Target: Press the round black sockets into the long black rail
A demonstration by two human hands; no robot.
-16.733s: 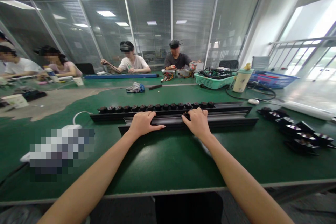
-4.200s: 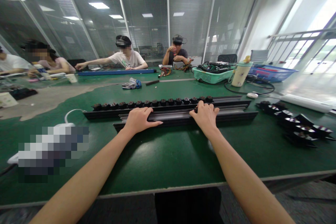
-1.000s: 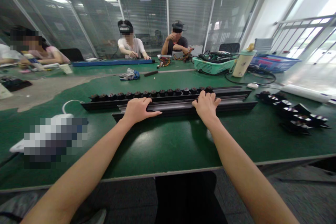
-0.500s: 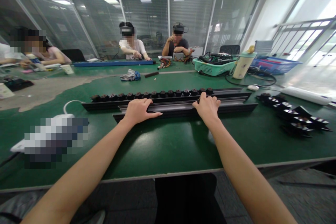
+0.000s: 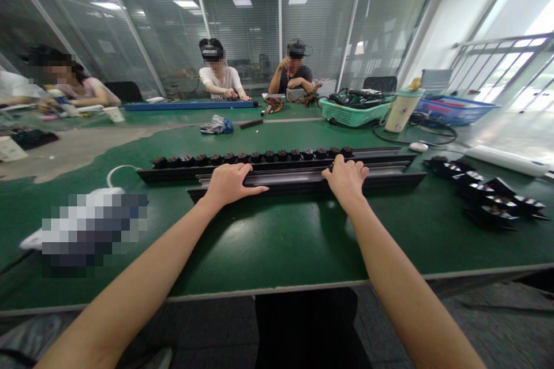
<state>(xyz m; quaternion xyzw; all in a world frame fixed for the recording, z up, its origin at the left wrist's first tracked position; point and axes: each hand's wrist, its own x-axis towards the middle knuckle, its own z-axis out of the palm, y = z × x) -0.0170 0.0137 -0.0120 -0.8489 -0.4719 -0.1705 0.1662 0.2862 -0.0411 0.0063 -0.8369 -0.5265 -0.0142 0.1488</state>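
A long black channel-shaped rail (image 5: 294, 176) lies across the green table in front of me, its inside showing a silvery strip. My left hand (image 5: 227, 181) grips the rail's left part, thumb stretched along the near wall and fingers over the top. Over the right part, my right hand (image 5: 347, 177) is closed with fingertips down in the channel. A dark bit shows by its thumb, too small to name. Just behind, a second black rail (image 5: 173, 176) bears a row of small black round-topped parts (image 5: 255, 157).
Black parts with shiny faces (image 5: 493, 199) are piled at right. A pixelated white object (image 5: 82, 230) with a cable lies at left. Farther back are a glove (image 5: 216, 124), green basket (image 5: 355, 112), cup (image 5: 402, 109) and blue basket (image 5: 459, 109). Several people sit beyond.
My right hand has slid slightly to the right along the rail. My left hand keeps its place on the rail. The view has shifted a little.
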